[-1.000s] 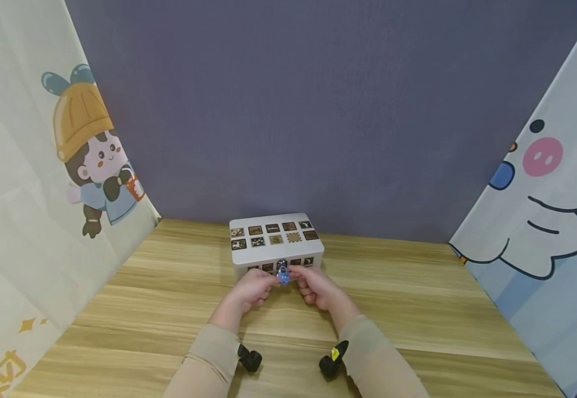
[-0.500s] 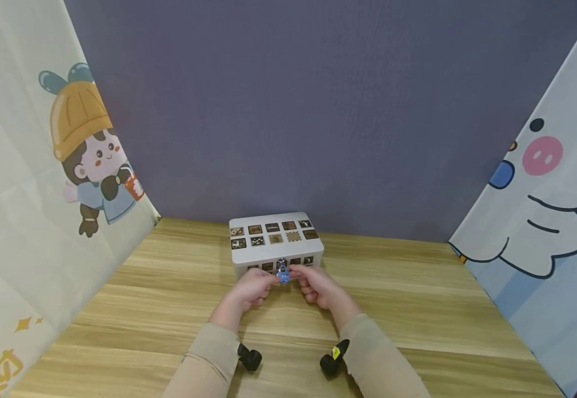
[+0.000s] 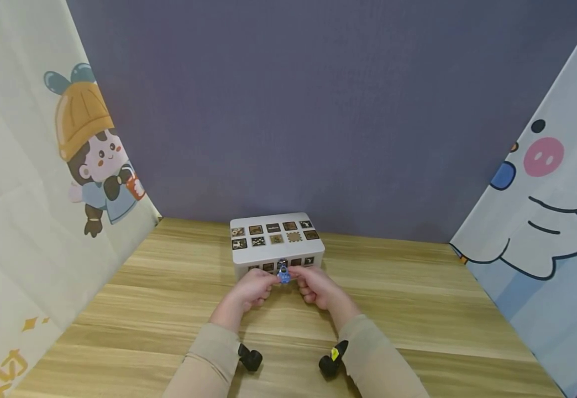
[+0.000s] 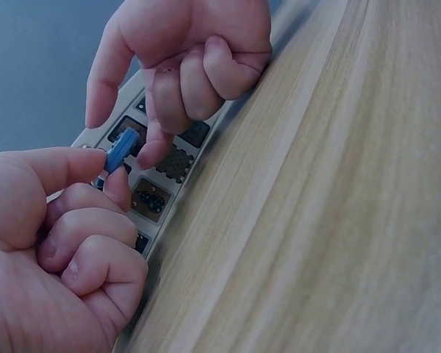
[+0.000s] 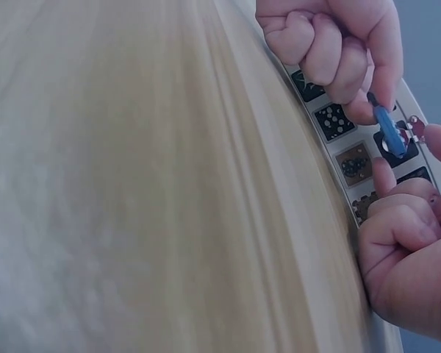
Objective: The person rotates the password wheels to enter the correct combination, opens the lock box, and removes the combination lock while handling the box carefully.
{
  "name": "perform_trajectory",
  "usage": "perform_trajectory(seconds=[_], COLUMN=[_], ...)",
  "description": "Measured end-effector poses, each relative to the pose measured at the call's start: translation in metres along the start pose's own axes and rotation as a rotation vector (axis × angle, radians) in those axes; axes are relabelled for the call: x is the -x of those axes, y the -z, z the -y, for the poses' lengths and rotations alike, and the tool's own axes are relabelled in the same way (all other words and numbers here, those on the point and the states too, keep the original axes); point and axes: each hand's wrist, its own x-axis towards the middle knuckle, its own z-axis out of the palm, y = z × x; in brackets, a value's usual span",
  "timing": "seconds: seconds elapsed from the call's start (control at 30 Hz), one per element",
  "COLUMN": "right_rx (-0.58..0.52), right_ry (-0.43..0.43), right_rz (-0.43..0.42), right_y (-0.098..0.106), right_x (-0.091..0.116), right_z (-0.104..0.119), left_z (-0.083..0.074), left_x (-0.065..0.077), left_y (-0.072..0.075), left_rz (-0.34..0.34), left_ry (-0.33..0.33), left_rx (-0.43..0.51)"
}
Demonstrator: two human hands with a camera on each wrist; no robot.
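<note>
A white box (image 3: 263,254) with small square pictures on its lid and front stands shut on the table. At the middle of its front hangs a small blue padlock (image 3: 284,276), just below a metal clasp (image 5: 415,126). My left hand (image 3: 255,286) pinches the padlock between thumb and index finger, the other fingers curled in. Beside it, my right hand (image 3: 319,287) keeps its thumb and index finger stretched out and apart, its index fingertip close by the clasp. Its remaining fingers are folded. In the left wrist view the padlock (image 4: 120,151) shows edge-on.
The wooden table (image 3: 398,309) runs out around the box to both sides. A dark grey wall (image 3: 288,110) rises right behind it. Printed cartoon curtains flank the table, one on the left (image 3: 15,193) and one on the right (image 3: 567,232).
</note>
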Motion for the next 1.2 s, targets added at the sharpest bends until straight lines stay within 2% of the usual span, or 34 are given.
perform_trajectory(seconds=[0.57, 1.2], right_rx=[0.010, 0.076], right_ry=[0.027, 0.042], right_rz=[0.017, 0.003], right_y=[-0.009, -0.015], right_x=[-0.003, -0.007], right_z=[-0.002, -0.004], left_z=[-0.001, -0.002], left_x=[-0.001, 0.001], left_y=[-0.004, -0.003], left_rz=[0.003, 0.005], left_ry=[0.009, 0.017], left_rx=[0.018, 0.028])
